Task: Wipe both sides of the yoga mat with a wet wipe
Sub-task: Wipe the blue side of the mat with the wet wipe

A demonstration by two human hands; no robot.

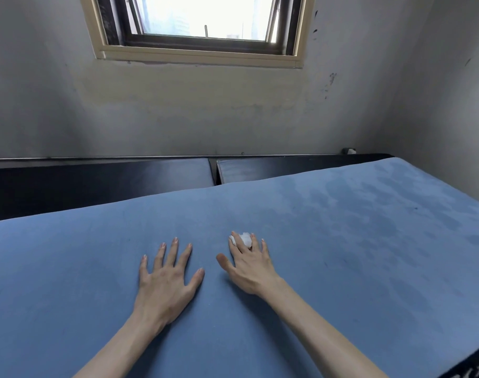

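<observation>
The flat blue foam yoga mat (301,241) lies spread out and fills the lower half of the view, its far edge running from the left side up toward the right corner of the room. Darker damp-looking patches mottle its right part, while the left part looks evenly coloured. A small crumpled white wet wipe (243,239) sits on the mat near the middle, under the fingertips of the right hand (249,264). That hand lies palm down with its fingers straight and slightly apart, pressing the wipe against the mat, so that the wad shows between and just past the index and middle fingers; the thumb points off to the left. Just beside it, the left hand (167,274) rests flat on the mat with all fingers spread wide and holding nothing. Both bare forearms reach in from the bottom edge. Beyond the mat's far edge are dark padded cushions (102,184) with blue-grey tops, set against a scuffed grey-white wall (205,113). High on that wall is a window with a cream outer frame (200,54) and dark inner frame, bright with daylight.
</observation>
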